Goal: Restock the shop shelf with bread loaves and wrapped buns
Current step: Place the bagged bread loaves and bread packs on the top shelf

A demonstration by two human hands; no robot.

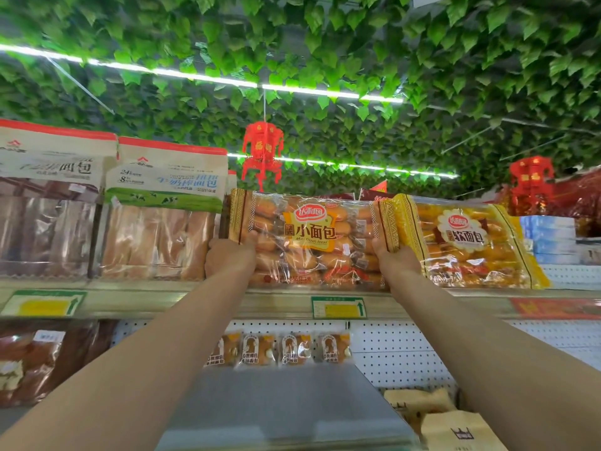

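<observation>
You grip a bun bag [312, 239] at its two ends, left hand [229, 257] and right hand [395, 255] both curled on it, upright on the top shelf [276, 301] beside the yellow bag [471, 245]; placing seems underway, next pushing it back squarely.

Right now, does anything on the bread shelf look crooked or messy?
A little. The yellow soft-bread bag on the top shelf lies tilted, its right end dipping, with its left end behind the mini French bread bag that both hands hold. Nothing looks torn or spilled.
</observation>
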